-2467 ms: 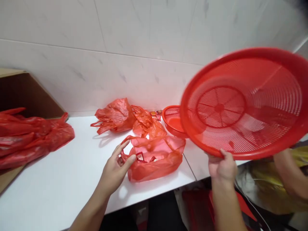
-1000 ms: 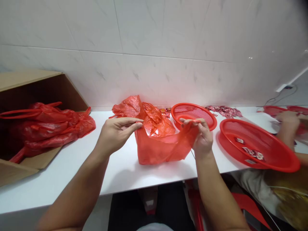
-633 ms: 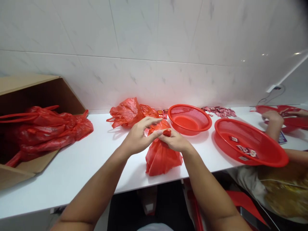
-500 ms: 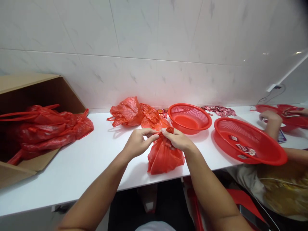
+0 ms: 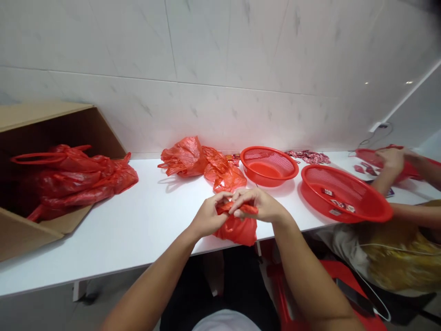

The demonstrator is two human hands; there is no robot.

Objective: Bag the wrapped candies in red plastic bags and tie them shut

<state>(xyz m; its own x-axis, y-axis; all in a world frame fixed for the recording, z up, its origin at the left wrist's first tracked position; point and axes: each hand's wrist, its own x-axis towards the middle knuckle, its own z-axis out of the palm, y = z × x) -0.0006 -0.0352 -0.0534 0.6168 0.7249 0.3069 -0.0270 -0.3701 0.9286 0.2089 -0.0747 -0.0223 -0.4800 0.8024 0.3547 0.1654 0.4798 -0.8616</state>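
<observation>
A small red bag (image 5: 241,233) is at the near edge of the white table (image 5: 151,230), its gathered top gripped between the fingers of the person's left hand (image 5: 212,215) and right hand (image 5: 257,205). Just beyond lie crumpled bags (image 5: 186,157); right of them stands a small basket (image 5: 263,169), then a large basket (image 5: 374,209) with printed packets (image 5: 341,205) inside and a label (image 5: 335,212) outside, all lettering too small to read

The white table (image 5: 138,225) bore a small basket (image 5: 270,181); crumpled bags (image 5: 188,158) lay left of it, a larger basket (image 5: 315,203) right.
</observation>
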